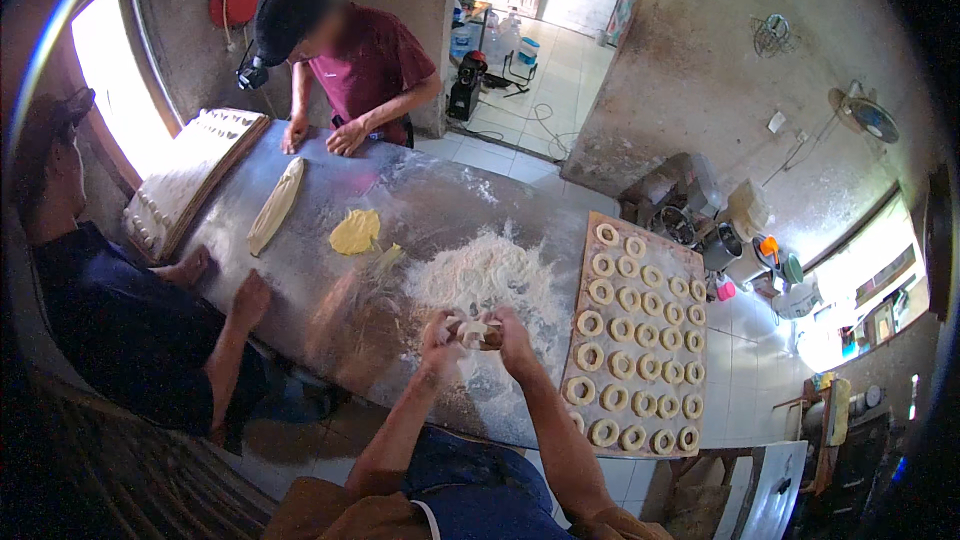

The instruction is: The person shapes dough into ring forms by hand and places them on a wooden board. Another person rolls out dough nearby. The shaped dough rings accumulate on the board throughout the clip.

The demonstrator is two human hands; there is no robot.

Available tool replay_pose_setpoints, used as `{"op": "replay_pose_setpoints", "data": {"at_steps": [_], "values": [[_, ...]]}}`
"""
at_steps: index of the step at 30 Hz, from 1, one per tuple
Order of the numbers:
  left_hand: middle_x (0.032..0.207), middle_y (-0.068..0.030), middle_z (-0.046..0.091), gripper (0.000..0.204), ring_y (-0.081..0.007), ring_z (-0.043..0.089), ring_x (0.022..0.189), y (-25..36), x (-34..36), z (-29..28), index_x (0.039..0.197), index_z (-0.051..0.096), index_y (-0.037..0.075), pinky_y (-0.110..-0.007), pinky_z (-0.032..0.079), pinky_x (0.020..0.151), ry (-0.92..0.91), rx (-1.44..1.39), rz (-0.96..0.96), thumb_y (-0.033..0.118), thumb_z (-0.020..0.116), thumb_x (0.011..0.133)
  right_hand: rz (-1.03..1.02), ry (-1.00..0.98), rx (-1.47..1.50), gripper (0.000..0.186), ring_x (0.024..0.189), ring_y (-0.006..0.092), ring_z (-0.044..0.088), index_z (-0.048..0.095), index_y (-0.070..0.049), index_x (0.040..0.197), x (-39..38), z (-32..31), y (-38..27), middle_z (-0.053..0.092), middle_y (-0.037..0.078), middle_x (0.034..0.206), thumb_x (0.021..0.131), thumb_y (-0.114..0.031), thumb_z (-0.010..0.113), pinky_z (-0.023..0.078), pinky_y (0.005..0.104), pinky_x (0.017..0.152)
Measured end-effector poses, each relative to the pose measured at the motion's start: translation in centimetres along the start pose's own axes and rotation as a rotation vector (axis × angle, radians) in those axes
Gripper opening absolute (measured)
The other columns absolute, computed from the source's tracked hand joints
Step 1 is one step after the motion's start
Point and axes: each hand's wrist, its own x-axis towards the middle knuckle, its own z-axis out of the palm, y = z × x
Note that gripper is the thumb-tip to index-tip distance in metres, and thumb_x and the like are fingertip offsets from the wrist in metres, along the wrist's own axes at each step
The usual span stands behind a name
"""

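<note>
Both my hands are over the table's near side, in front of a heap of white flour (490, 275). My left hand (438, 345) and my right hand (513, 340) are closed on the two sides of a pale, floured piece of dough (472, 330). Its exact shape is partly hidden by my fingers. To my right, a board (600, 222) carries rows of dough rings (622, 328). Left of the flour lies a flattened yellow lump of dough (355, 232), with small scraps beside it.
A co-worker in a maroon shirt (370, 65) stands at the far side, near a long dough roll (277, 205). Another in dark clothes (130, 330) is at the left, hands by the table (300, 290). A cloth-covered board (195, 175) lies at the far left end.
</note>
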Motion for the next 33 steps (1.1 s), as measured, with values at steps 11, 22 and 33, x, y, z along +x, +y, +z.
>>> {"op": "replay_pose_setpoints", "data": {"at_steps": [11,22,33], "values": [[0.070,-0.0008,0.044,0.022,-0.0107,0.044,0.058,-6.3,2.8,3.8,0.085,0.048,0.010,-0.029,0.044,0.050,0.473,0.028,-0.155,0.030,0.046,0.094,-0.369,0.274,-0.412,0.061,0.057,0.0182,0.050,0.065,0.006,0.083,-1.2,0.1,-0.4,0.054,0.008,0.056,0.096,-0.046,0.036,0.044,0.0345,0.062],[0.071,-0.0110,0.055,0.030,-0.0272,0.054,0.063,-14.7,7.8,9.3,0.085,0.052,0.001,-0.041,0.047,0.057,0.517,-0.619,-0.241,0.031,0.048,0.090,-0.400,0.344,-0.257,0.056,0.053,0.0146,0.040,0.054,0.001,0.065,-1.1,-10.9,-0.6,0.044,0.006,0.055,0.098,-0.043,0.040,0.038,0.0327,0.056],[0.087,-0.0101,0.061,0.030,-0.0235,0.059,0.075,-26.7,14.7,17.0,0.106,0.054,0.002,-0.038,0.050,0.062,0.289,0.104,-0.277,0.028,0.049,0.094,-0.270,0.391,-0.179,0.051,0.061,0.0093,0.043,0.054,0.000,0.077,-0.1,-25.9,-2.1,0.052,0.002,0.065,0.099,-0.042,0.038,0.041,0.0273,0.056]]}}
